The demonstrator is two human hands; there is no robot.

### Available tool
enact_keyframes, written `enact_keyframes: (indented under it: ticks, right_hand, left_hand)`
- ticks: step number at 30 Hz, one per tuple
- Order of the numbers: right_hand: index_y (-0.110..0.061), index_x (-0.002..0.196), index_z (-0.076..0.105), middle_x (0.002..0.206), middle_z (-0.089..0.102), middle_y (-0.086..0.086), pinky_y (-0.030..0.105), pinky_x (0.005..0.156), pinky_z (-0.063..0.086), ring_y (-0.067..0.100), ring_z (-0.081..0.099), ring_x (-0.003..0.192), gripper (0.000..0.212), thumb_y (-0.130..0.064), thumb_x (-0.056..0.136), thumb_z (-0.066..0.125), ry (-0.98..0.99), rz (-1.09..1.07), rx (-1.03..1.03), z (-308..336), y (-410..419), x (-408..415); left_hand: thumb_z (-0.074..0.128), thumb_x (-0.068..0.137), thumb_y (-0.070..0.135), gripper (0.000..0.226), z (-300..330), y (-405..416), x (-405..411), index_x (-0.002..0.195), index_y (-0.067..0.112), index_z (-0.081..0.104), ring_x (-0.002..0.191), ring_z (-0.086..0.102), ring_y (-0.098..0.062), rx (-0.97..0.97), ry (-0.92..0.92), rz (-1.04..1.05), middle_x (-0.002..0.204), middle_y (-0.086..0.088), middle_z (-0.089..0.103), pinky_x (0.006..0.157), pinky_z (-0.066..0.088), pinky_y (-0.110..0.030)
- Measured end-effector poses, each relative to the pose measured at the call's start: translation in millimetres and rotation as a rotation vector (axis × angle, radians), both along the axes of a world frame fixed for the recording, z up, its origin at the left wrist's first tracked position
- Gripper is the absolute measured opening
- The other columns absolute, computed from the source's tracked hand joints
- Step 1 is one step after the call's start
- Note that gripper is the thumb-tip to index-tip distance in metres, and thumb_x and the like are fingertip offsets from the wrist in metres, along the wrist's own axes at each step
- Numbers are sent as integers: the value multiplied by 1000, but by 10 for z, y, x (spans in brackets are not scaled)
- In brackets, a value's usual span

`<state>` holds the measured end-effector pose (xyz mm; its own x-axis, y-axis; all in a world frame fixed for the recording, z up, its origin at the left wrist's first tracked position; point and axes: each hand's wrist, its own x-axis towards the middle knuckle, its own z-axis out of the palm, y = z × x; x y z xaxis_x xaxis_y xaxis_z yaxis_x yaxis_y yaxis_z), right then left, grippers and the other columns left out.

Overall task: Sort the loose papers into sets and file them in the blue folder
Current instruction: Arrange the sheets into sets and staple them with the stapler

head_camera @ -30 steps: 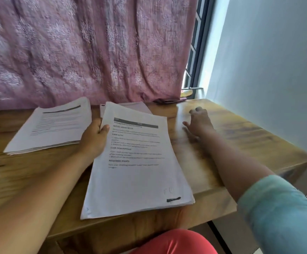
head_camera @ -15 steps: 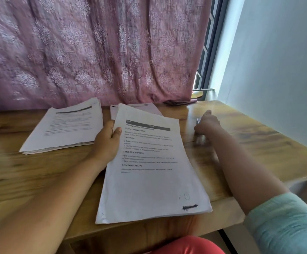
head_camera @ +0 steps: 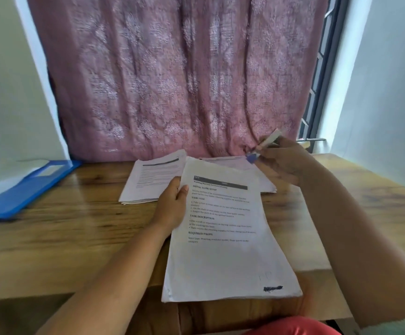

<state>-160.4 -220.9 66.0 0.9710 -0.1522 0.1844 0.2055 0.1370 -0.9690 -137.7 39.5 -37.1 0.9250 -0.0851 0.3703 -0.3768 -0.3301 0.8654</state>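
Papers (head_camera: 223, 238) overhang table (head_camera: 75, 243) edge.

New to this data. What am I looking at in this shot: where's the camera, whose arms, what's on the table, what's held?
No robot here: a person works with bare hands, filmed by one wide-angle camera worn on the head, looking forward and down. The left hand grips the left edge of a printed paper set lying on the wooden table. The right hand holds up a pen with a blue end. Behind lie two more paper stacks. An open blue folder sits at far left. A pink curtain hangs behind.
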Motion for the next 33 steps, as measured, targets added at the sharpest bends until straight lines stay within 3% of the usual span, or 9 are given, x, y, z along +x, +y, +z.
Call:
enact_keyframes:
  ticks: [5, 10, 15, 20, 25, 33]
  right_hand:
    - [-5, 101, 59, 90, 67, 7, 23, 80, 57, 16, 68, 89, 20, 10, 88, 56, -80, 304, -83, -2, 548, 124]
    - [-7, 105, 60, 96, 69, 11, 32, 95, 52, 22, 65, 99, 30, 6, 79, 66, -194, 305, -325, 15, 620, 301]
    - [-7, 105, 60, 98, 71, 7, 26, 87, 53, 21, 67, 100, 41, -10, 67, 76, -246, 300, -312, 41, 571, 383]
    - [-2, 113, 58, 103, 67, 9, 26, 89, 54, 18, 65, 102, 44, -3, 71, 72, -220, 356, -396, 43, 538, 427]
    - [4, 116, 56, 99, 71, 8, 28, 89, 54, 18, 67, 99, 43, 4, 76, 70, -166, 416, -490, 33, 580, 470]
    - [-12, 99, 64, 93, 72, 4, 31, 90, 50, 20, 66, 100, 29, -4, 73, 74, -114, 515, -580, 89, 628, 486]
  left_hand:
    - [43, 103, 25, 19, -30, 86, -32, 116, 21, 56, 98, 62, -10, 7, -48, -12, 107, 7, 65, 82, 52, -27]
    - [41, 104, 27, 21, -37, 118, -35, 120, 22, 54, 95, 63, -5, 28, -108, -33, 106, 8, 65, 77, 53, -22]
    - [41, 104, 26, 20, -54, 126, -5, 118, 20, 53, 86, 62, 1, 60, -157, -35, 100, 9, 65, 65, 48, -8]
    - [41, 104, 26, 17, -89, 128, 16, 115, 20, 53, 87, 64, -6, 66, -194, -34, 99, 7, 67, 72, 53, -25]
    - [41, 104, 26, 11, -95, 130, 16, 109, 24, 50, 84, 64, -4, 63, -221, -47, 95, 7, 67, 68, 51, -19]
    - [40, 104, 27, 15, -73, 132, 0, 112, 20, 51, 79, 66, -6, 37, -221, -78, 94, 4, 67, 65, 57, -24]
